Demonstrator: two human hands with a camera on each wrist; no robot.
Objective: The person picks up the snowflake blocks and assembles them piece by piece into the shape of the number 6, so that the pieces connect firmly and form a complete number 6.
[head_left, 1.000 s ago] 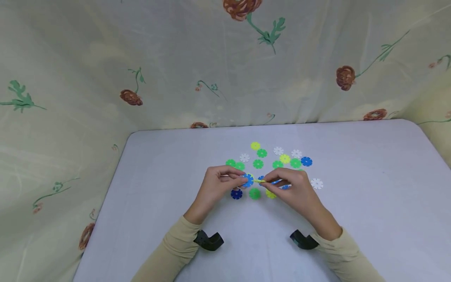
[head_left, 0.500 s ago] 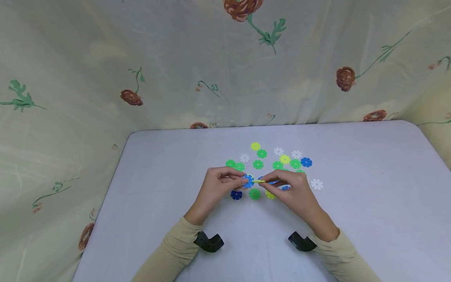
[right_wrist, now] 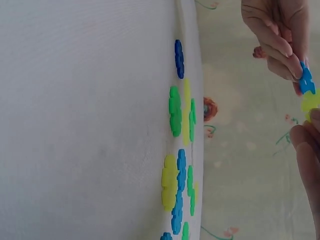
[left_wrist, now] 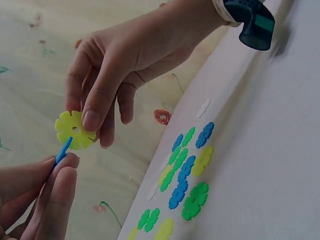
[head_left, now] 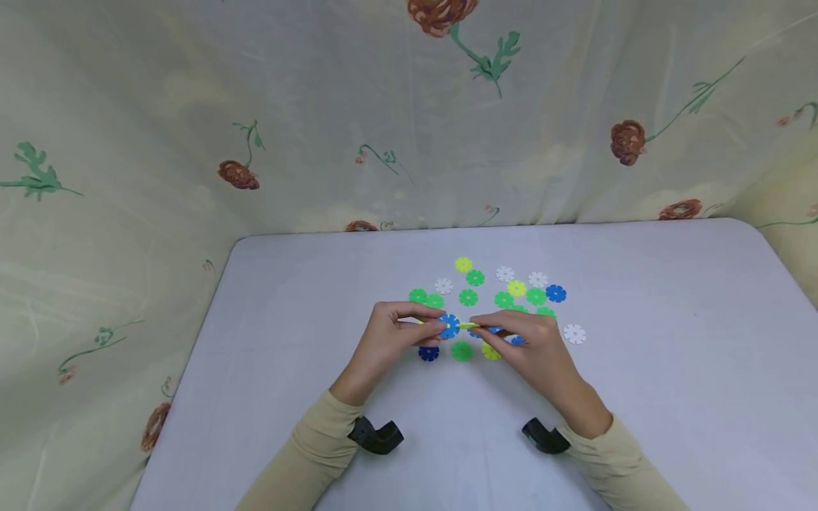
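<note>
My left hand (head_left: 397,335) pinches a blue notched disc (head_left: 450,326) between thumb and fingers. Facing it, my right hand (head_left: 535,348) pinches a yellow notched disc (left_wrist: 75,131), which appears edge-on in the head view. Both discs are held up above the table, at right angles to each other. In the left wrist view the blue disc's edge overlaps the yellow disc's lower rim near a notch. The right wrist view has the blue disc (right_wrist: 306,80) right at the yellow disc (right_wrist: 311,102), partly hidden by fingertips.
Several loose notched discs lie flat beyond and beneath the hands, among them a green disc (head_left: 462,350), a dark blue disc (head_left: 429,353) and a white disc (head_left: 574,333). They rest on a white-covered table (head_left: 307,298). A floral curtain (head_left: 307,142) hangs behind its far edge.
Both hands have barely moved and keep hold of their discs. The right wrist has shifted slightly left, and the yellow disc's tilt has changed a little against the blue one.
</note>
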